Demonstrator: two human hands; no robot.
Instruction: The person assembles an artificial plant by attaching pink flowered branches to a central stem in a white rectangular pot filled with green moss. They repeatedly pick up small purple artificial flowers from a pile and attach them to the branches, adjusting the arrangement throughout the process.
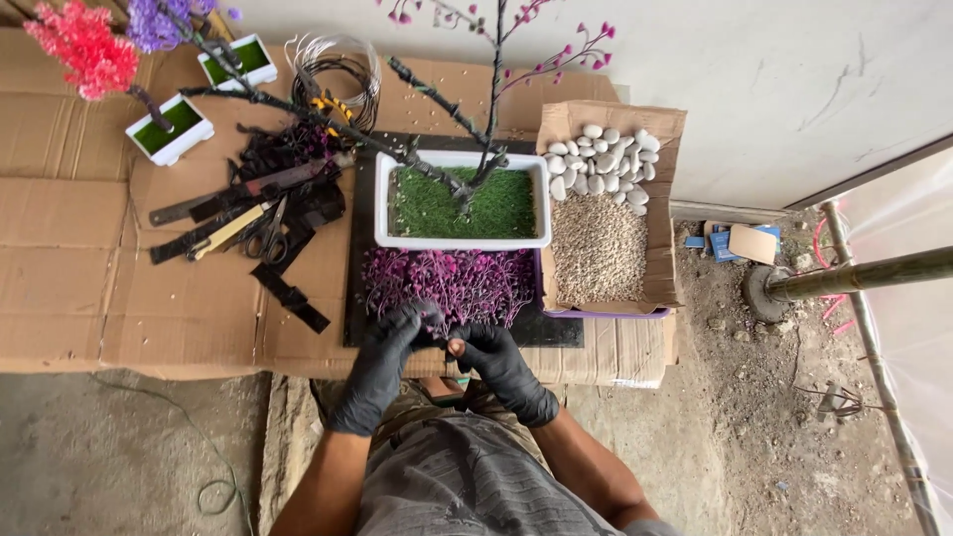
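The planter [462, 238] sits behind the flower sprigs [447, 283], with the pebble box [606, 228] to its right (scissors [268, 238] lie left).

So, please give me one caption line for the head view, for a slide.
Gloved left hand and right hand work purple flower sprigs before a white planter of green turf.

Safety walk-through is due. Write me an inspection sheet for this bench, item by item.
Surface: flattened cardboard with a black mat on it.
Job's things: purple flower sprigs; white planter with green turf and a bare branch.
Clutter: scissors, black strips, box of pebbles and gravel, two small planters.
Grips: left hand and right hand, black-gloved, both pinching sprigs.
Cables: wire coil; thin wire on the floor.
Surroundings: dirt floor, metal pole, white wall.
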